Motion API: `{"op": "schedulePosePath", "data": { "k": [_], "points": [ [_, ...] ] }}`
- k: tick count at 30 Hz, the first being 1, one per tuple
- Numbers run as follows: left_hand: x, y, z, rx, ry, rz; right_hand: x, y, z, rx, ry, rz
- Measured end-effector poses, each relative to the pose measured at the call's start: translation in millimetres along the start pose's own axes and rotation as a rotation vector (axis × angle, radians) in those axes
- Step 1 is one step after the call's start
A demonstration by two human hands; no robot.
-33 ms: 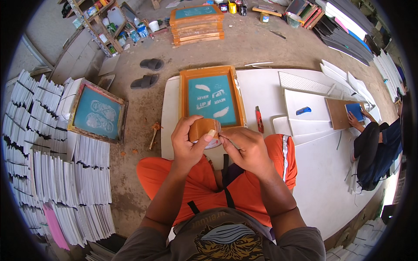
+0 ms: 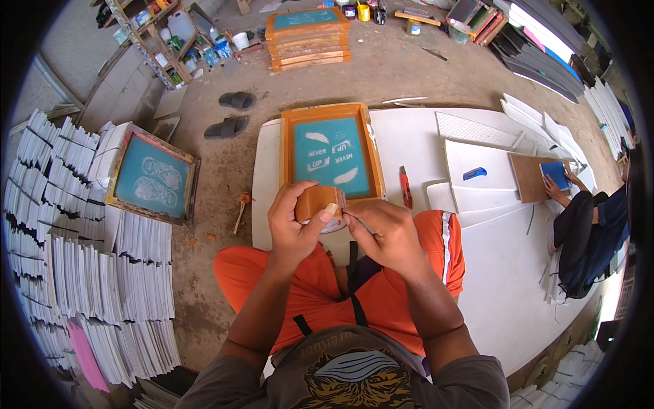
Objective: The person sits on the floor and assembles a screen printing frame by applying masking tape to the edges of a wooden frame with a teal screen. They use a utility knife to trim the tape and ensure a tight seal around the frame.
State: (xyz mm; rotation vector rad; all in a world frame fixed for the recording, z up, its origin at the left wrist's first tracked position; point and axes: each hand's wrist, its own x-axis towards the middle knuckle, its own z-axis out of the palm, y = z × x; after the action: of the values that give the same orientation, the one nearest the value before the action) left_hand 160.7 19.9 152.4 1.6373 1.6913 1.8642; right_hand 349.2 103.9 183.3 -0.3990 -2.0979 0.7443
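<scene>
A roll of brown packing tape (image 2: 317, 199) is held up over my lap. My left hand (image 2: 294, 221) wraps round the roll from the left, its thumb on the near side. At the roll's right edge my right hand (image 2: 385, 232) is closed, thumb and forefinger pinched together where the tape's edge lies; the pinched bit is mostly hidden. Just beyond the hands lies a wooden-framed printing screen (image 2: 372, 146) with teal mesh and pale stencil shapes. To its right rests a red utility knife (image 2: 406, 187).
White sheets (image 2: 490, 266) spread under me and to the right, with a blue cutter (image 2: 475, 174) on them. A co-worker (image 2: 589, 225) sits at the right, hands on a blue pad. Stacked screens (image 2: 308, 49), slippers (image 2: 228, 127), another screen (image 2: 153, 178) and bundled sheets (image 2: 109, 273) stand around.
</scene>
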Motion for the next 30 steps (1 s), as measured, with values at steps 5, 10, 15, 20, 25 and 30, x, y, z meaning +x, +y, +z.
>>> {"op": "schedulePosePath", "data": {
  "k": [5,10,15,20,25,30],
  "points": [
    [-1,-1,-1,0.030,-0.016,-0.003,-2,3,1,0.032,-0.001,0.043],
    [-2,-3,-1,0.049,-0.016,0.008,-4,5,3,0.097,-0.017,0.105],
    [-2,0,0,0.046,-0.021,-0.010,-6,6,1,0.037,-0.032,0.059],
    [-2,0,2,0.079,-0.046,-0.020,-7,9,1,-0.058,-0.064,0.006],
    [-2,0,3,0.095,-0.049,-0.025,-11,13,2,-0.151,-0.102,-0.004],
    [-3,-3,4,0.131,-0.054,-0.031,-13,13,4,-0.185,-0.127,0.032]
  ]
}}
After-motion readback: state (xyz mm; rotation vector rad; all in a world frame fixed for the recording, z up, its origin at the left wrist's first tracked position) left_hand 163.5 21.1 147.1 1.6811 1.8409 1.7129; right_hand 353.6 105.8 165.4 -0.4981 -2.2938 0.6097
